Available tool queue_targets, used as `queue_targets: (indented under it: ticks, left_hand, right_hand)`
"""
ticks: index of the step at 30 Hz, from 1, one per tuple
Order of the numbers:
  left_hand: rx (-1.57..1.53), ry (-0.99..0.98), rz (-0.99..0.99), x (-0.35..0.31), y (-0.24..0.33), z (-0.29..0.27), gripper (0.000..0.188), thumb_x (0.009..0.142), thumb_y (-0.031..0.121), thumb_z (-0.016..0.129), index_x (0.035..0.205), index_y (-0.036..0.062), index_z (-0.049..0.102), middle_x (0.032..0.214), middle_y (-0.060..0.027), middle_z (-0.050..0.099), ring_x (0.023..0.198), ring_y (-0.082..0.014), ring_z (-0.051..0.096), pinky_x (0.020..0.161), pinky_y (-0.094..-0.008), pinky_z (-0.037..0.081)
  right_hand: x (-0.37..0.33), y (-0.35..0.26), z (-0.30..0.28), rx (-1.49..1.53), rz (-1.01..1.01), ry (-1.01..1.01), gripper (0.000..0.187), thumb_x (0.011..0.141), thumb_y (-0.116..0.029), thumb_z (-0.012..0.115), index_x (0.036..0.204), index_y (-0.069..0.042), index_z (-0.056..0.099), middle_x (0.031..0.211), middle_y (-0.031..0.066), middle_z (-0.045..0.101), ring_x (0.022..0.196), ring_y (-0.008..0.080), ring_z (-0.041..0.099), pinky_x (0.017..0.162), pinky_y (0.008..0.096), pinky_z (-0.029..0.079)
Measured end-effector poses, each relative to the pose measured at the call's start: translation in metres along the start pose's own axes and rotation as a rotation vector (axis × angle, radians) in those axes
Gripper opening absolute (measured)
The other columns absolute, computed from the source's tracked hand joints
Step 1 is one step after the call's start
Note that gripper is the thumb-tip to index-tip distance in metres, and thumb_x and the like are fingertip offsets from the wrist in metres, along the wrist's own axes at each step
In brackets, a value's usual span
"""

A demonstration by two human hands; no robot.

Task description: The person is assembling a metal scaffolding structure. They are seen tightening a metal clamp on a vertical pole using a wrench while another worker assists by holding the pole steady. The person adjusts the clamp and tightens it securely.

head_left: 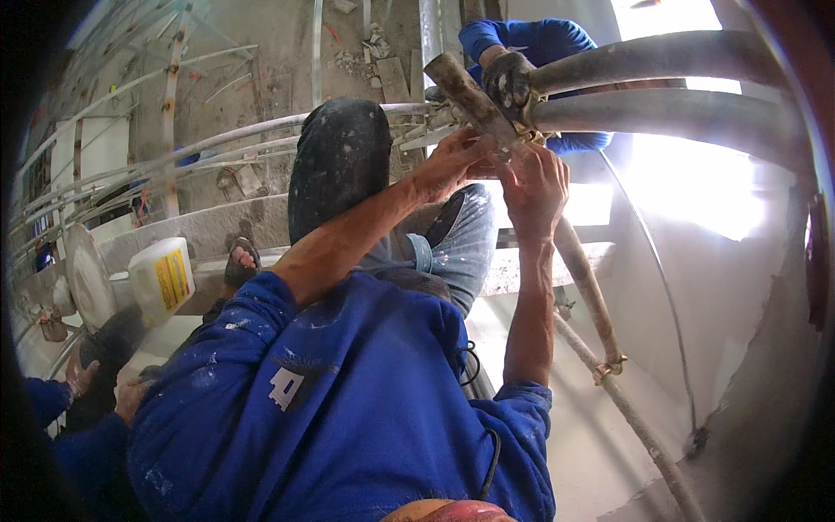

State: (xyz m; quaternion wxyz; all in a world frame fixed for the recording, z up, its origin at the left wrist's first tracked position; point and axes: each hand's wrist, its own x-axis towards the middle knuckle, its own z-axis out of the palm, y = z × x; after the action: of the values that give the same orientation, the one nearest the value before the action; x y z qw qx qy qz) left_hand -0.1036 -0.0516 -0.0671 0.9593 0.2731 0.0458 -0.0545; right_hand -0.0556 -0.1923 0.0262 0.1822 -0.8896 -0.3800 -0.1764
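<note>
My left hand (pixel 454 163) and my right hand (pixel 533 189) meet at a joint of scaffold tubes, fingers closed and bent inward. Something small and pale lies between their fingertips, too covered to make out. Just above them, a slanted scaffold tube (pixel 466 94) ends in an open mouth. It lines up with a lower tube (pixel 588 283) that emerges below my right hand. Part of a metal coupler (pixel 528 135) shows beside my right fingers. Another person's dark-gloved hand (pixel 509 84) grips close to the joint, above my hands.
Two thick tubes, the upper tube (pixel 661 63) and the lower tube (pixel 665 117), run right. A second coupler (pixel 609 367) joins tubes below. A cable (pixel 654 248) hangs near the wall. At left are a white jug (pixel 163 280), a round white disc (pixel 88 271) and another person's hand (pixel 80 376).
</note>
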Motion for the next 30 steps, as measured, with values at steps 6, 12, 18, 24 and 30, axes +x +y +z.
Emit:
queue_targets:
  ticks: [6,12,18,24,30]
  left_hand:
    - [0.076,0.097,0.021,0.003,-0.009,0.001,0.047,0.101,0.032,0.059,0.135,0.0027,0.046,0.123,-0.0115,0.060,0.110,-0.0219,0.064,0.097,-0.0398,0.055]
    - [0.136,0.197,0.079,0.012,-0.023,-0.007,0.048,0.100,0.029,0.061,0.132,-0.0037,0.047,0.114,-0.0150,0.062,0.103,-0.0209,0.064,0.088,-0.0350,0.058]
    - [0.079,0.129,-0.018,0.003,-0.004,0.008,0.043,0.102,0.032,0.057,0.134,0.0059,0.047,0.119,-0.0043,0.057,0.111,-0.0147,0.057,0.102,-0.0363,0.048]
    - [0.041,0.041,0.006,0.006,0.003,0.005,0.045,0.100,0.031,0.061,0.132,0.0018,0.052,0.123,-0.0092,0.061,0.111,-0.0187,0.061,0.099,-0.0379,0.051]
    - [0.085,0.088,0.023,0.010,-0.007,-0.007,0.045,0.098,0.032,0.065,0.127,-0.0008,0.056,0.121,-0.0117,0.063,0.109,-0.0204,0.065,0.096,-0.0378,0.055]
  right_hand:
    - [-0.002,-0.009,0.006,0.227,0.179,0.177,0.021,0.083,-0.012,0.077,0.100,-0.006,0.068,0.099,0.0111,0.068,0.091,0.0277,0.066,0.078,0.0393,0.053]
    - [-0.010,-0.013,0.009,0.235,0.108,0.167,0.022,0.082,-0.011,0.078,0.100,-0.003,0.069,0.097,0.0131,0.068,0.089,0.0287,0.066,0.077,0.0404,0.053]
    - [-0.020,-0.038,0.017,0.121,0.170,0.259,0.023,0.089,-0.017,0.074,0.104,0.000,0.069,0.102,0.0135,0.068,0.090,0.0266,0.067,0.077,0.0385,0.054]
    - [-0.016,-0.059,0.011,0.390,0.724,0.243,0.034,0.086,-0.025,0.079,0.105,-0.001,0.064,0.095,0.0126,0.067,0.084,0.0210,0.066,0.074,0.0340,0.054]
    - [0.001,-0.025,0.003,0.287,0.356,0.117,0.030,0.079,-0.020,0.084,0.099,-0.003,0.068,0.088,0.0104,0.069,0.075,0.0228,0.068,0.067,0.0338,0.056]
